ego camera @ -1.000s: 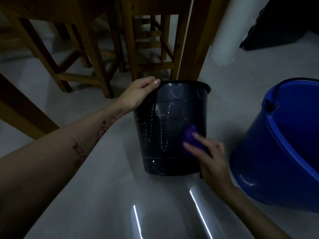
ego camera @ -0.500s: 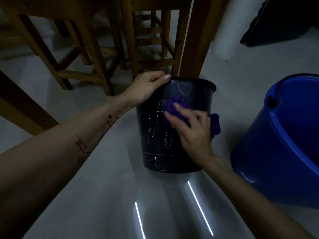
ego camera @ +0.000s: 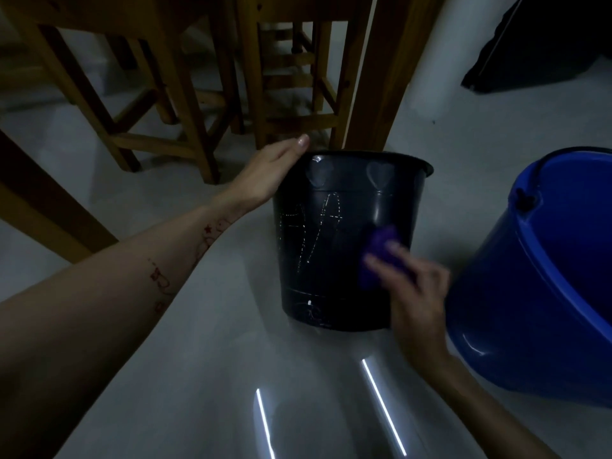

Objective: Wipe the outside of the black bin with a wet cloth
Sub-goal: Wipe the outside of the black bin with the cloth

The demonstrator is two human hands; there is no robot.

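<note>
The black bin (ego camera: 334,233) stands upright on the pale floor, with heart shapes near its rim and dotted light marks on its side. My left hand (ego camera: 268,170) holds the bin's rim at the upper left, fingers over the edge. A purple cloth (ego camera: 379,251) lies against the lower right of the bin's side. My right hand (ego camera: 415,293) presses that cloth to the bin with fairly straight fingers; the hand is blurred.
A big blue bucket (ego camera: 543,293) stands close to the right of the bin. Wooden chair and table legs (ego camera: 374,77) crowd the floor just behind it. A dark object (ego camera: 536,44) lies at the far right. Open floor (ego camera: 231,376) lies in front.
My right hand has slid the cloth from the upper middle of the bin's side down to its lower right. My left hand stays on the rim.
</note>
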